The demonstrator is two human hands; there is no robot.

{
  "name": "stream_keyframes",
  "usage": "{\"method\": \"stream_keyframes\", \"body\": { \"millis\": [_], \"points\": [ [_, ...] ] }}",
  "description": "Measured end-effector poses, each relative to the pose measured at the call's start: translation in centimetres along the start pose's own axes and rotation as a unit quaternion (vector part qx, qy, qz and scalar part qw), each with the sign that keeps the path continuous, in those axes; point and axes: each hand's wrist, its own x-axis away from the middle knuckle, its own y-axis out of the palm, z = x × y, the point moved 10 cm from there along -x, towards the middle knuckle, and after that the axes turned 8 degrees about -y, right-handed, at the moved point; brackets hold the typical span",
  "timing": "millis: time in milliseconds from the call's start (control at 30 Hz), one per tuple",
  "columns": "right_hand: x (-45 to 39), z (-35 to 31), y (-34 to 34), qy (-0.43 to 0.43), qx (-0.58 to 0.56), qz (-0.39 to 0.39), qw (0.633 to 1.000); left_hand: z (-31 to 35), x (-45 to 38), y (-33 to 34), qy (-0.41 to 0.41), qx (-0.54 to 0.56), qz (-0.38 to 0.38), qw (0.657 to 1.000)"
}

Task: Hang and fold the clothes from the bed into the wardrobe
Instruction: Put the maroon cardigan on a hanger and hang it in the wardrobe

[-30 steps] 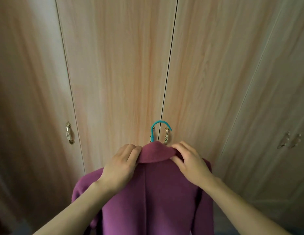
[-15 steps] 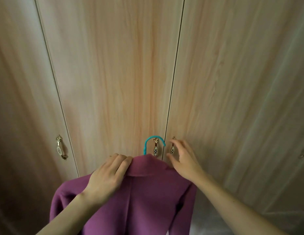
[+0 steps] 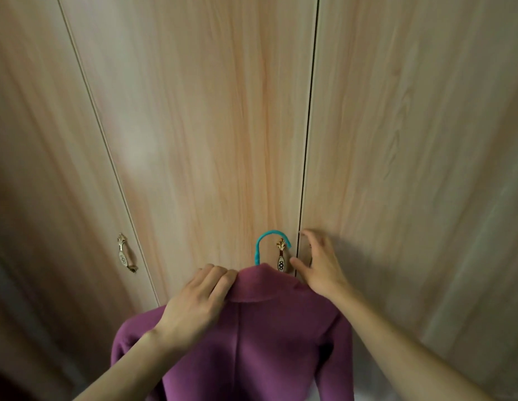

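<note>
Right hand (image 3: 321, 263), fingers spread, reached just right of the teal hanger hook (image 3: 267, 241) toward the wardrobe door's seam, while left hand (image 3: 198, 299) pinched the purple coat (image 3: 260, 337) collar directly below it.

Little besides the task's things is in view, and all of it lies low in the frame. A pale surface (image 3: 367, 397), grey-white, shows as a thin sliver at the bottom edge, right of the middle; it is too blurred to tell what it is. In the bottom left corner sits a dark patch (image 3: 1, 386), reddish-brown and out of focus. Just above it a greyish band (image 3: 64, 369) slants down beside the foot of the wardrobe (image 3: 194, 125), its nature unclear.
</note>
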Motion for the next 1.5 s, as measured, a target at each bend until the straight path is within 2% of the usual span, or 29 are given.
{"method": "stream_keyframes", "body": {
  "millis": [133,267,433,467,533,567,633,700,1000,1133,1300,1500],
  "points": [
    [0.1,0.4,0.0,0.003,-0.018,0.029,0.999,0.0,0.4,-0.2,0.005,-0.002,-0.002,1.0],
    [1.3,-0.2,0.2,-0.005,0.002,0.009,1.0,0.0,1.1,-0.2,0.018,-0.002,-0.005,1.0],
    [4.2,-2.3,0.9,-0.047,0.146,-0.03,0.988,0.7,1.9,-0.7,0.06,0.024,-0.017,0.998],
    [4.9,-2.8,0.8,-0.038,0.151,-0.025,0.987,1.0,2.0,-0.7,0.073,0.033,-0.02,0.997],
    [7.1,-2.8,-0.7,0.017,0.091,0.048,0.995,1.5,2.5,-0.7,0.095,0.053,-0.025,0.994],
    [8.2,-3.3,-1.3,0.022,0.095,0.067,0.993,1.6,2.7,-0.7,0.103,0.062,-0.025,0.992],
    [11.0,-5.3,-2.4,-0.014,0.176,0.082,0.981,2.1,3.1,-0.7,0.113,0.082,-0.021,0.99],
    [13.6,-6.1,-3.9,-0.015,0.194,0.103,0.976,3.0,3.3,-0.8,0.122,0.108,-0.015,0.987],
    [24.4,-6.6,-10.7,0.067,0.297,0.115,0.946,11.2,2.0,-1.0,0.195,0.215,-0.034,0.956],
    [28.5,-7.7,-14.3,0.076,0.384,0.147,0.908,15.1,0.7,-0.3,0.206,0.261,-0.064,0.941],
    [33.3,-5.7,-18.3,0.136,0.358,0.179,0.906,19.8,-1.0,-0.3,0.221,0.29,-0.055,0.93],
    [37.9,-3.4,-24.9,0.206,0.335,0.248,0.885,26.3,-2.0,-0.7,0.251,0.323,-0.032,0.912]
  ]
}}
